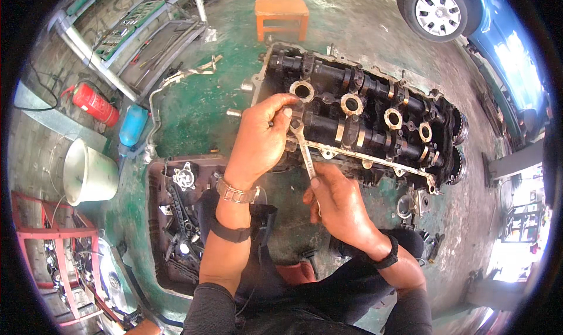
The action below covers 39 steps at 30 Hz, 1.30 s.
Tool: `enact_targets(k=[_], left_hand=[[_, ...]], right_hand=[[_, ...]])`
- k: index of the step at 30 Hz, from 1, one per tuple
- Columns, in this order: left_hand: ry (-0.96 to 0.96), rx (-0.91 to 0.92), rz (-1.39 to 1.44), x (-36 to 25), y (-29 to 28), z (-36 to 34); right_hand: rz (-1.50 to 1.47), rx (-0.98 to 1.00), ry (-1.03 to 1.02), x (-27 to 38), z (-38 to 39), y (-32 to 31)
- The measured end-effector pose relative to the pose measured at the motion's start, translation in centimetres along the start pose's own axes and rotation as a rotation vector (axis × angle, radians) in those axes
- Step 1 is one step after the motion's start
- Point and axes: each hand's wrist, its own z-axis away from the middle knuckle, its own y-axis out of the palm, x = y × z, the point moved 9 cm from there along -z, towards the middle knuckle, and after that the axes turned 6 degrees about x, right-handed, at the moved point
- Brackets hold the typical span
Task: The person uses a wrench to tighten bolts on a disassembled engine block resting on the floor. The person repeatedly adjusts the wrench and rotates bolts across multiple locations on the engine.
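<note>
A cylinder head (375,109) with two dark, oily camshafts and several round openings lies in front of me, its sprockets at the right end. My right hand (340,203) is wrapped around the shaft of a metal spanner (307,153). The spanner's upper end meets a bolt at the near left edge of the cylinder head. Close beside that end, my left hand (258,135) is closed, thumb and fingers drawn together against the cylinder head. What its fingertips hold, if anything, is hidden.
A brown tray (157,235) of loose engine parts sits at lower left. A white bucket (91,174), blue bottle (134,124) and red fire extinguisher (95,104) stand further left. An orange stool (281,12) stands beyond, and a blue car (507,48) at upper right.
</note>
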Motion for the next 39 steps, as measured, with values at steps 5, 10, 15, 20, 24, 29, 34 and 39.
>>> enact_targets(k=[5,10,15,20,24,29,34,39], left_hand=[[-0.046,-0.004,0.028,0.4,-0.2,0.0],[-0.015,0.019,0.014,0.1,0.0,-0.1],[-0.012,0.007,-0.039,-0.1,-0.1,0.1],[0.033,-0.019,-0.123,-1.0,-0.2,0.0],[0.003,0.005,-0.087,-0.6,-0.2,0.1],[0.149,-0.052,-0.171,-1.5,-0.3,0.1],[-0.004,0.002,-0.081,-0.4,-0.1,0.0],[-0.044,0.023,0.039,-0.3,0.1,0.1]], right_hand=[[-0.009,-0.01,0.015,-0.4,-0.2,-0.3],[0.084,-0.064,-0.068,-0.3,0.1,-2.2],[-0.002,-0.246,-0.115,1.1,-0.7,-7.0],[0.05,-0.35,-0.183,3.0,-0.8,-9.5],[0.137,-0.37,-0.211,3.8,-0.5,-9.3],[0.075,-0.452,-0.201,3.6,0.6,-11.4],[-0.06,-0.432,-0.216,1.4,0.8,-10.3],[-0.01,-0.345,-0.221,0.2,1.2,-7.4]])
